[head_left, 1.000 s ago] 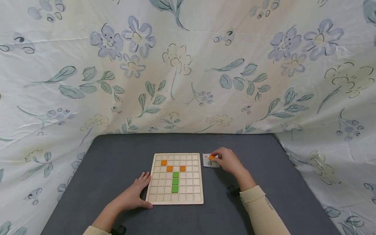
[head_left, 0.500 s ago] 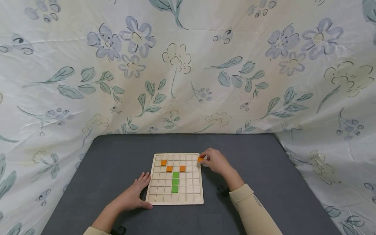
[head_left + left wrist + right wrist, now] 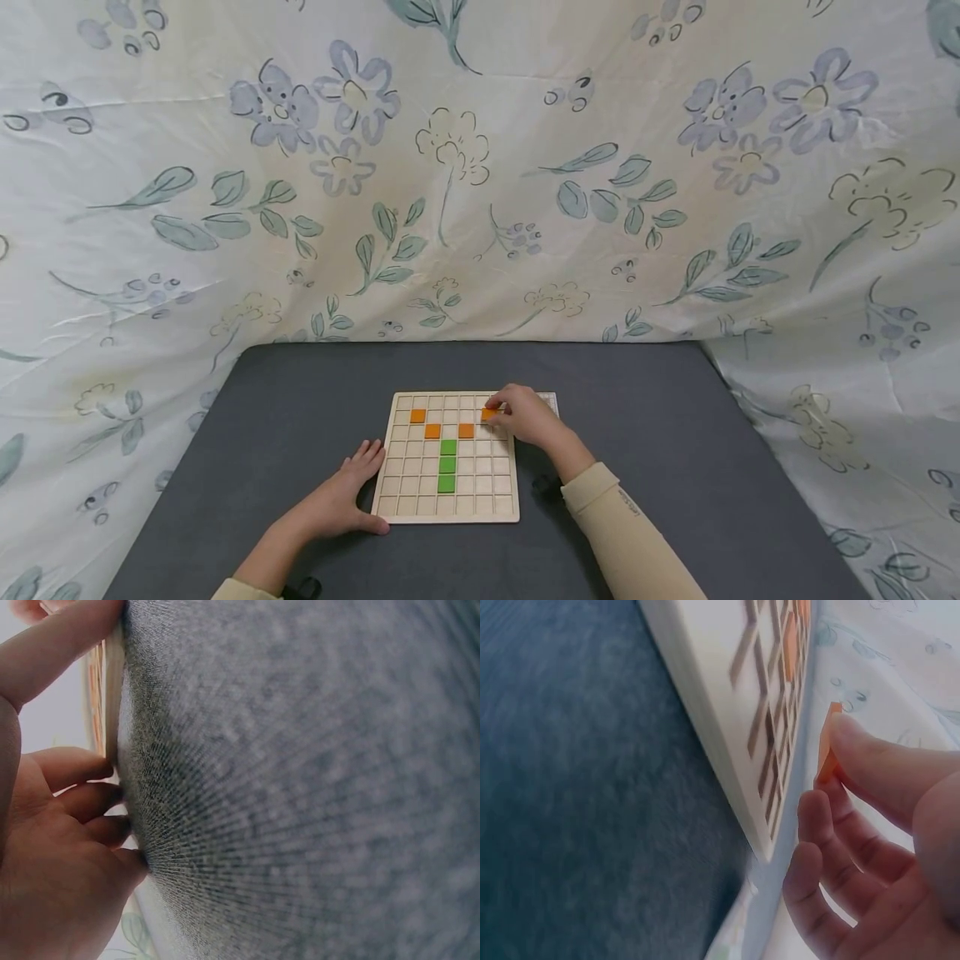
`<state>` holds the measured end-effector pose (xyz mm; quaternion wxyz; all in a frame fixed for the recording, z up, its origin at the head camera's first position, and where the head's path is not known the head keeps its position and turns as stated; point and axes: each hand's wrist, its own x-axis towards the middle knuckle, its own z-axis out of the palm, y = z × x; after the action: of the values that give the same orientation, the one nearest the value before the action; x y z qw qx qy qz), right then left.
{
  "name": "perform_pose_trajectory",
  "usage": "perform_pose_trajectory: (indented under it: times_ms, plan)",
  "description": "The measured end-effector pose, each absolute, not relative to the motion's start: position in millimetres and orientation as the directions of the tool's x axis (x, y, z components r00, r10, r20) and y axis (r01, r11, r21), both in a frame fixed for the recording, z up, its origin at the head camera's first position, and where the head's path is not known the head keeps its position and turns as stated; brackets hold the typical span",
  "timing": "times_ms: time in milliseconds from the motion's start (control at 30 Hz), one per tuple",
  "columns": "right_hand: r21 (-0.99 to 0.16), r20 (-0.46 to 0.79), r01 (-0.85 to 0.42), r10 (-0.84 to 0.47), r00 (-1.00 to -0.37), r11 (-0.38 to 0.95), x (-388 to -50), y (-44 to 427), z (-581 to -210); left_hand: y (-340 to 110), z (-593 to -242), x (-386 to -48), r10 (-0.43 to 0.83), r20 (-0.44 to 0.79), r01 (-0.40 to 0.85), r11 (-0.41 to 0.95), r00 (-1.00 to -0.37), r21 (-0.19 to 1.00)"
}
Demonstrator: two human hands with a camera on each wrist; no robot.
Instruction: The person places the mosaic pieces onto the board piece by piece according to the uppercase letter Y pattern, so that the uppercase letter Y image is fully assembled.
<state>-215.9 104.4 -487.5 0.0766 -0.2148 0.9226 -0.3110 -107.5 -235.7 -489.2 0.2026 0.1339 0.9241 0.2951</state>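
A pale wooden grid board (image 3: 491, 484) lies on the dark table. Several of its cells hold square tiles: an orange tile (image 3: 417, 416), others of that colour, and a column of green tiles (image 3: 447, 465). My left hand (image 3: 343, 497) rests against the board's lower left corner, fingers stretched along the left side and thumb at the front edge. Between thumb and index finger, my right hand (image 3: 529, 419) pinches an orange tile (image 3: 827, 746) over the upper right part of the board. In the right wrist view that tile is apart from the board.
A small printed card (image 3: 551, 402) lies just right of the board, mostly hidden by my right hand. The dark cloth-like tabletop (image 3: 645, 400) surrounds the board. A floral curtain (image 3: 480, 208) hangs behind the table and at its sides.
My right hand has carried the orange tile leftward from above the card, across the board's right edge, to the upper right cells. The left hand has stayed in place.
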Motion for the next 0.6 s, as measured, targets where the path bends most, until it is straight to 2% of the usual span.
perform_pose_trajectory:
  times_ms: [300,600]
  plan:
    - [-0.597,-0.072,-0.298,-0.42,-0.905,0.745,-227.5,90.6,-493.2,-240.3,-491.7,-118.3,0.371,-0.295,0.134,0.792,-0.88,0.596]
    - [-0.527,-0.073,-0.323,-0.421,-0.904,0.786,-241.1,79.0,-493.7,-245.5,-492.9,-129.4,0.388,-0.292,0.149,0.786,-0.874,0.601]
